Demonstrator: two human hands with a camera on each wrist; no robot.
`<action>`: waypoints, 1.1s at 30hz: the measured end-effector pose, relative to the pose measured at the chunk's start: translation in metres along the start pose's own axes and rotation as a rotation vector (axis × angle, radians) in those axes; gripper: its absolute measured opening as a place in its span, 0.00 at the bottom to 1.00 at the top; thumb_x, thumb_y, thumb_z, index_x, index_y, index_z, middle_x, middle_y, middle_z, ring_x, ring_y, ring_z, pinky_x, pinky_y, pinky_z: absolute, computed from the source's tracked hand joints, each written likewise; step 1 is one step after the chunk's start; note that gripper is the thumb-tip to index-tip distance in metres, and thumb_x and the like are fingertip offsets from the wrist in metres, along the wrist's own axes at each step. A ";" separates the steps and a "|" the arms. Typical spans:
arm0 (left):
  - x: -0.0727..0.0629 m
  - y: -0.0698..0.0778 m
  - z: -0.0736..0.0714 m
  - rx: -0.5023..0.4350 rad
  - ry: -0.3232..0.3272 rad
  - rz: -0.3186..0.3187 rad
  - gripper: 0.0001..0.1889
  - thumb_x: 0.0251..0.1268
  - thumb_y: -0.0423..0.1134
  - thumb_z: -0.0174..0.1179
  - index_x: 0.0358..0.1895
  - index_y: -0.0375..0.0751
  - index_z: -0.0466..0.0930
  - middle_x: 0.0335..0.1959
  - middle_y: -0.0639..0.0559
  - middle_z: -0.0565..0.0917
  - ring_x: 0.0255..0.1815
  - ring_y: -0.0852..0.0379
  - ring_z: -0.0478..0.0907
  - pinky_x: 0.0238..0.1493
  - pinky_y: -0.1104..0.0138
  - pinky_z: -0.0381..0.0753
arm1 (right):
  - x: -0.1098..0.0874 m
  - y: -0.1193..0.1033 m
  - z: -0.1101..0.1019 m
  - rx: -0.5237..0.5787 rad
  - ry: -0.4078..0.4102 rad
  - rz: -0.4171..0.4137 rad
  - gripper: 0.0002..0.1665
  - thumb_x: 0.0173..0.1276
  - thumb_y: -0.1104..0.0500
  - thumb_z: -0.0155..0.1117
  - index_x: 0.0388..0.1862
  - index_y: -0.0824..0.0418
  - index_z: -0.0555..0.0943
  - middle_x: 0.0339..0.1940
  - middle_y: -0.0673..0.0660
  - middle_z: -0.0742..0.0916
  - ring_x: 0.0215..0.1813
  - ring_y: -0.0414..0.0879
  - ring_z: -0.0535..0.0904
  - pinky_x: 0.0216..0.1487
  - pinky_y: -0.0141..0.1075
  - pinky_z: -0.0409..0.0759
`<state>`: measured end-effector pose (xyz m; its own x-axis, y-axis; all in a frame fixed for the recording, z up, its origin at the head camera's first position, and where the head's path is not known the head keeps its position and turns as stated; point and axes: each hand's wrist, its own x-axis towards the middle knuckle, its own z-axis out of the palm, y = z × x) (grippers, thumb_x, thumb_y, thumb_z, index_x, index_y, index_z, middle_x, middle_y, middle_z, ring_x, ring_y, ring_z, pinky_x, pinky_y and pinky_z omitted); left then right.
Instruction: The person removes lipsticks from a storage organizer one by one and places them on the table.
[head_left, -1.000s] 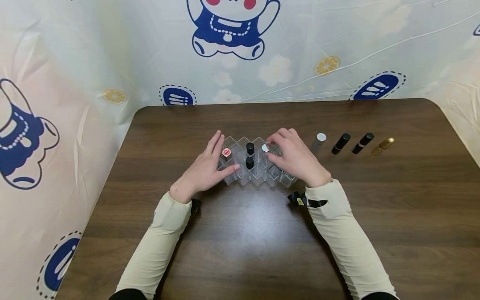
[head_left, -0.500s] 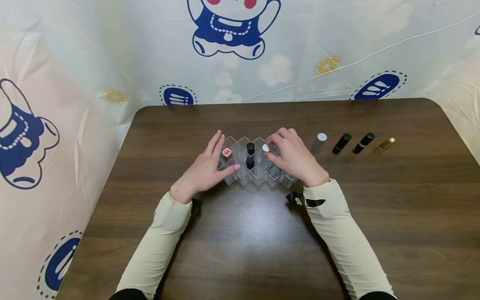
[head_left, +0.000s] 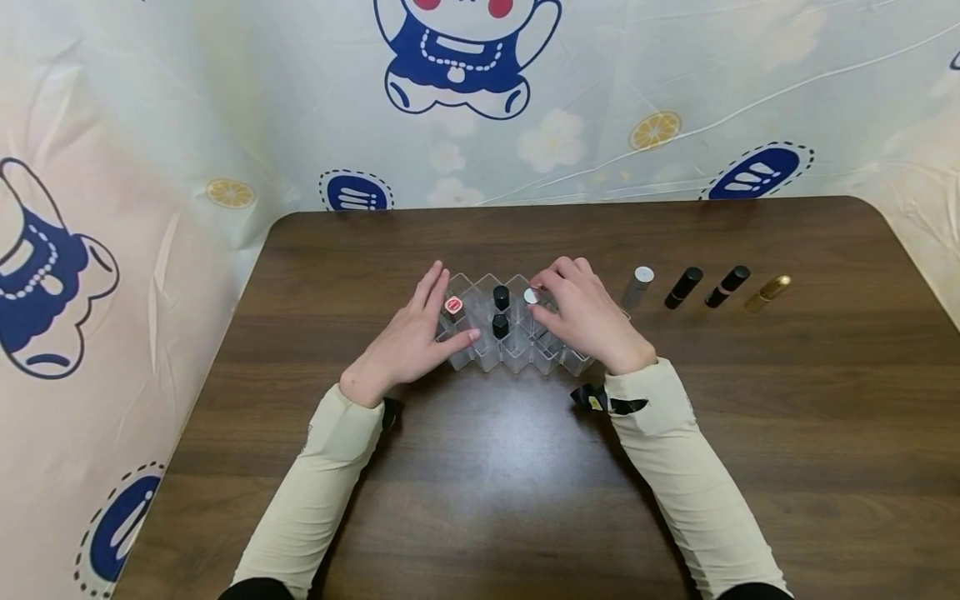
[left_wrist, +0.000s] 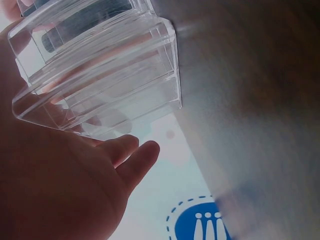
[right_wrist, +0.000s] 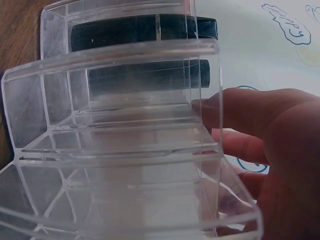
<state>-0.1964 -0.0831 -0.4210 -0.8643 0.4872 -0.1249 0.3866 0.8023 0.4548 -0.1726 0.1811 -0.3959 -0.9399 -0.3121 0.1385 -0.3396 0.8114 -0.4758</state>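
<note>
A clear plastic lipstick organizer (head_left: 516,362) with diamond-shaped compartments stands on the table. My left hand (head_left: 401,337) rests against its left end, fingers straight and thumb stretched over the front edge. My right hand (head_left: 592,317) is over the right part, where thumb and forefinger pinch a white-capped lipstick tube (head_left: 531,296) standing in a back compartment. A red-topped lipstick (head_left: 453,306) stands at the left end. Two black-capped tubes (head_left: 501,297) stand in the middle, one behind the other. In the right wrist view, dark tubes (right_wrist: 112,34) show through the organizer's wall (right_wrist: 30,110).
Right of the organizer, a grey tube with a white top (head_left: 637,287), a black tube (head_left: 683,287), another black tube with a pale band (head_left: 727,286) and a gold tube (head_left: 767,293) are in a row. A printed curtain (head_left: 480,158) hangs behind the table (head_left: 480,492).
My right wrist has shifted very slightly left, with thumb and forefinger staying at the white-capped tube. My left hand and the organizer look unmoved.
</note>
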 end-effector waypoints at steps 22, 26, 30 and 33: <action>0.000 -0.001 0.000 -0.003 0.003 0.000 0.53 0.62 0.73 0.46 0.79 0.49 0.31 0.80 0.52 0.32 0.75 0.40 0.57 0.70 0.43 0.60 | 0.003 -0.004 -0.005 0.126 0.016 -0.015 0.14 0.68 0.56 0.61 0.48 0.63 0.80 0.47 0.59 0.84 0.52 0.54 0.76 0.55 0.46 0.74; 0.000 -0.001 0.000 -0.002 0.006 0.003 0.53 0.62 0.73 0.46 0.79 0.49 0.31 0.80 0.53 0.32 0.74 0.39 0.58 0.70 0.44 0.61 | 0.003 -0.004 -0.005 0.142 0.005 -0.016 0.14 0.69 0.56 0.61 0.49 0.62 0.79 0.45 0.59 0.85 0.50 0.53 0.78 0.54 0.46 0.75; 0.001 -0.002 0.000 -0.001 0.005 0.004 0.53 0.62 0.73 0.46 0.78 0.50 0.30 0.80 0.55 0.30 0.75 0.39 0.57 0.70 0.44 0.60 | 0.002 -0.003 -0.006 0.167 -0.003 -0.016 0.14 0.69 0.56 0.60 0.50 0.62 0.78 0.46 0.58 0.85 0.50 0.51 0.79 0.53 0.45 0.76; 0.001 -0.001 0.000 -0.002 0.003 0.004 0.53 0.62 0.73 0.46 0.78 0.50 0.30 0.80 0.56 0.29 0.76 0.40 0.56 0.71 0.44 0.59 | 0.001 -0.002 -0.005 0.193 -0.008 -0.017 0.14 0.70 0.56 0.59 0.50 0.62 0.77 0.47 0.57 0.85 0.50 0.50 0.80 0.52 0.44 0.78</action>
<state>-0.1975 -0.0837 -0.4222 -0.8638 0.4892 -0.1203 0.3892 0.7997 0.4571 -0.1731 0.1814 -0.3900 -0.9336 -0.3291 0.1415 -0.3412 0.6967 -0.6310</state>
